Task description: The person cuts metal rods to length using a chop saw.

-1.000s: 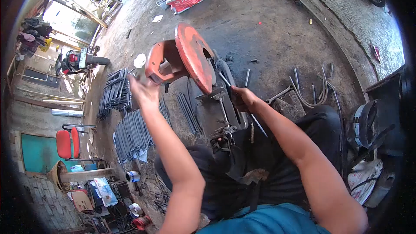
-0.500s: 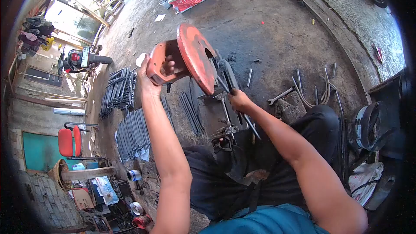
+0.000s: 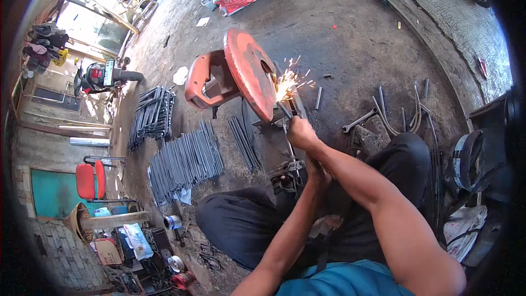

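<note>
Saw handle (image 3: 193,85) left of red guard (image 3: 244,69), left hand (image 3: 317,172) off it now, was there half a sec ago. Sparks (image 3: 289,84) just right of guard, new too. Rod (image 3: 286,111) ahead of both hands, end at sparks, long axis slanting down-right into right hand (image 3: 300,133), closed round it, nearer one. Left hand lower, partly behind right forearm (image 3: 346,170), can't tell its grip.

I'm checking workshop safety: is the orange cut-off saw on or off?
On, it appears: bright sparks spray beside the orange saw, at the far end of the rod gripped in the right hand.
</note>
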`<action>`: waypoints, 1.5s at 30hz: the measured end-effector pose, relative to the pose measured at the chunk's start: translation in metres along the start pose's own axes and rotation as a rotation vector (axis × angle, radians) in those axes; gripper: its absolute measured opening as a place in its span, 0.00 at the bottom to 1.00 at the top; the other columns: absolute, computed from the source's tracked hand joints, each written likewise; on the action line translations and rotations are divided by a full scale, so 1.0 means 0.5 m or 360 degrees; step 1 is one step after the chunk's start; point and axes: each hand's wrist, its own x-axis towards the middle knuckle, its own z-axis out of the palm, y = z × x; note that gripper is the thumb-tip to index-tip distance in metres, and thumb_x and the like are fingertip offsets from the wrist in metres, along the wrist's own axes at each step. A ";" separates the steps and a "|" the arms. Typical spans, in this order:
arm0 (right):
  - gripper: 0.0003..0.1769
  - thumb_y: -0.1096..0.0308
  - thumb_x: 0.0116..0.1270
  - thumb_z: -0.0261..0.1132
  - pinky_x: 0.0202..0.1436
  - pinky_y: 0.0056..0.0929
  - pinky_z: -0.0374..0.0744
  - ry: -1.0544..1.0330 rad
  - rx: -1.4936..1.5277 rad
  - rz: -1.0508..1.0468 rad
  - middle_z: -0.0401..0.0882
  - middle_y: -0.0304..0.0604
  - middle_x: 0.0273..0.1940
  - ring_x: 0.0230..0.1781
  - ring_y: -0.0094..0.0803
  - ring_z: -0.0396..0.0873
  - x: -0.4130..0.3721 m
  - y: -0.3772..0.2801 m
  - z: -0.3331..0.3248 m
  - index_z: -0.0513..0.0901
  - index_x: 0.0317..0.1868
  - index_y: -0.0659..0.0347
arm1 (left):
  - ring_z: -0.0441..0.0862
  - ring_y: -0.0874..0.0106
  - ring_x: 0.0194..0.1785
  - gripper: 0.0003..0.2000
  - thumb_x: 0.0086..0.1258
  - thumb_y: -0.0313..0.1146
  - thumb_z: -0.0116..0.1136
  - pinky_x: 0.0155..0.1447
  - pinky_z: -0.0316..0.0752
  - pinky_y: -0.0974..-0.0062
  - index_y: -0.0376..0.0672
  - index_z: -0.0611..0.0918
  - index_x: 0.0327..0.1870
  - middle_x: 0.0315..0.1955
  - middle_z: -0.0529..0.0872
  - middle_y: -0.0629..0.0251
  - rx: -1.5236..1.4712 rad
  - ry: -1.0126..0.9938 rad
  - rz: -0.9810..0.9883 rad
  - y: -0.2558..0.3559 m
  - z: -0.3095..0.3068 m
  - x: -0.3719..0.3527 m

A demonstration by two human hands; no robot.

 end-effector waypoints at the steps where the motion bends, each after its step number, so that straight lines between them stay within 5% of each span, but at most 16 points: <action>1: 0.15 0.68 0.63 0.50 0.53 0.52 0.74 -0.0054 0.0012 0.0013 0.76 0.69 0.46 0.50 0.61 0.75 -0.011 -0.023 -0.026 0.75 0.45 0.70 | 0.72 0.69 0.53 0.26 0.68 0.59 0.45 0.56 0.70 0.64 0.50 0.68 0.57 0.47 0.73 0.69 -0.0151 0.0053 -0.0280 0.007 0.006 0.004; 4: 0.14 0.70 0.62 0.50 0.51 0.49 0.75 0.0084 -0.0044 0.0025 0.78 0.66 0.43 0.48 0.58 0.77 -0.009 -0.035 -0.019 0.76 0.42 0.71 | 0.70 0.68 0.57 0.25 0.69 0.57 0.47 0.59 0.68 0.62 0.50 0.66 0.59 0.49 0.72 0.67 -0.1249 0.0294 -0.1008 0.029 -0.008 0.020; 8: 0.16 0.66 0.64 0.50 0.47 0.49 0.76 0.0055 -0.0011 -0.0094 0.79 0.67 0.40 0.44 0.57 0.79 0.019 0.008 0.006 0.76 0.43 0.72 | 0.78 0.71 0.43 0.22 0.70 0.57 0.44 0.45 0.75 0.67 0.49 0.72 0.50 0.39 0.77 0.66 -0.0229 0.0219 -0.0368 0.011 0.009 0.002; 10: 0.19 0.62 0.67 0.51 0.43 0.48 0.76 -0.0056 0.0238 -0.0182 0.79 0.66 0.36 0.40 0.57 0.80 0.029 0.020 0.014 0.77 0.43 0.72 | 0.74 0.76 0.20 0.21 0.71 0.59 0.41 0.22 0.69 0.76 0.50 0.74 0.35 0.20 0.74 0.72 -0.0012 0.0742 -0.1137 0.047 0.007 0.014; 13: 0.22 0.55 0.68 0.53 0.38 0.46 0.76 -0.0242 0.0540 -0.0014 0.80 0.63 0.32 0.37 0.55 0.80 0.039 0.014 0.005 0.77 0.41 0.71 | 0.58 0.81 0.08 0.23 0.71 0.60 0.40 0.13 0.51 0.80 0.52 0.69 0.23 0.10 0.64 0.79 -0.0923 0.0685 -0.1010 -0.132 -0.090 -0.015; 20: 0.13 0.67 0.63 0.53 0.45 0.53 0.74 0.0026 0.0079 -0.0144 0.78 0.69 0.34 0.42 0.60 0.78 0.004 -0.005 0.001 0.77 0.39 0.70 | 0.56 0.81 0.10 0.21 0.72 0.57 0.41 0.14 0.50 0.79 0.54 0.69 0.21 0.10 0.63 0.78 -0.0620 0.0779 -0.1097 0.069 0.020 0.014; 22: 0.13 0.69 0.60 0.56 0.49 0.49 0.75 0.0115 0.0017 -0.0003 0.79 0.65 0.40 0.47 0.57 0.78 -0.016 -0.022 -0.007 0.77 0.39 0.71 | 0.74 0.75 0.27 0.19 0.73 0.53 0.42 0.31 0.71 0.72 0.44 0.72 0.37 0.24 0.75 0.70 -0.0824 0.0471 -0.1031 0.034 -0.029 -0.007; 27: 0.17 0.64 0.61 0.57 0.45 0.47 0.77 -0.0042 0.0097 -0.0069 0.81 0.62 0.36 0.42 0.55 0.80 0.032 0.011 0.016 0.78 0.40 0.72 | 0.72 0.78 0.24 0.17 0.74 0.49 0.40 0.29 0.69 0.73 0.44 0.73 0.37 0.22 0.75 0.70 -0.1051 -0.0034 -0.1183 0.017 -0.077 -0.005; 29: 0.15 0.57 0.70 0.53 0.24 0.38 0.74 -0.0193 0.0451 -0.0047 0.76 0.45 0.21 0.20 0.39 0.76 0.061 0.038 0.037 0.74 0.38 0.63 | 0.73 0.76 0.25 0.17 0.74 0.48 0.40 0.29 0.70 0.70 0.44 0.73 0.40 0.25 0.75 0.67 -0.1793 -0.0529 -0.0788 -0.049 -0.083 -0.015; 33: 0.14 0.55 0.71 0.53 0.12 0.22 0.53 -0.0677 0.1367 0.0133 0.56 0.27 0.16 0.12 0.18 0.54 0.051 0.046 0.025 0.67 0.29 0.50 | 0.74 0.72 0.28 0.17 0.73 0.48 0.42 0.31 0.70 0.69 0.42 0.74 0.42 0.28 0.76 0.65 -0.1915 -0.0870 -0.0481 -0.122 -0.109 -0.011; 36: 0.12 0.56 0.71 0.53 0.12 0.23 0.55 -0.0869 0.1682 0.0308 0.59 0.28 0.17 0.12 0.19 0.56 0.009 0.016 -0.034 0.68 0.30 0.51 | 0.68 0.72 0.17 0.17 0.71 0.51 0.45 0.19 0.63 0.71 0.46 0.71 0.34 0.21 0.70 0.67 -0.1474 -0.0213 -0.0758 -0.042 -0.069 -0.018; 38: 0.12 0.54 0.72 0.52 0.13 0.22 0.55 -0.0774 0.1507 0.0353 0.59 0.28 0.18 0.12 0.19 0.55 0.026 0.045 -0.018 0.69 0.32 0.50 | 0.70 0.73 0.24 0.17 0.71 0.50 0.45 0.27 0.67 0.75 0.43 0.70 0.34 0.25 0.71 0.65 -0.0204 0.0799 -0.0839 0.062 -0.003 0.022; 41: 0.18 0.48 0.71 0.51 0.18 0.29 0.60 -0.0436 0.1284 0.0448 0.62 0.32 0.20 0.15 0.25 0.60 0.026 0.053 -0.039 0.74 0.34 0.53 | 0.70 0.67 0.37 0.17 0.72 0.47 0.42 0.48 0.66 0.68 0.39 0.71 0.39 0.32 0.72 0.64 0.1253 0.1253 0.0186 0.191 -0.105 0.109; 42: 0.18 0.48 0.71 0.51 0.18 0.29 0.60 -0.0441 0.1286 0.0460 0.62 0.32 0.20 0.15 0.25 0.60 0.028 0.064 -0.034 0.74 0.34 0.53 | 0.68 0.63 0.42 0.21 0.72 0.50 0.42 0.54 0.62 0.65 0.37 0.72 0.44 0.36 0.72 0.60 0.1151 0.1587 0.0237 0.260 -0.144 0.157; 44: 0.19 0.49 0.71 0.51 0.17 0.30 0.57 -0.0838 0.1772 0.0400 0.61 0.33 0.17 0.14 0.25 0.58 0.042 0.088 -0.033 0.70 0.28 0.52 | 0.70 0.67 0.61 0.31 0.65 0.57 0.47 0.64 0.60 0.67 0.39 0.68 0.59 0.55 0.75 0.57 0.0788 0.1291 0.0348 0.424 -0.213 0.247; 45: 0.21 0.49 0.71 0.52 0.18 0.30 0.53 -0.0854 0.1799 0.0431 0.60 0.33 0.16 0.13 0.25 0.56 0.032 0.072 -0.040 0.69 0.24 0.52 | 0.74 0.70 0.51 0.25 0.66 0.52 0.47 0.61 0.63 0.66 0.39 0.72 0.53 0.44 0.78 0.64 0.0444 0.1286 0.0457 0.495 -0.162 0.287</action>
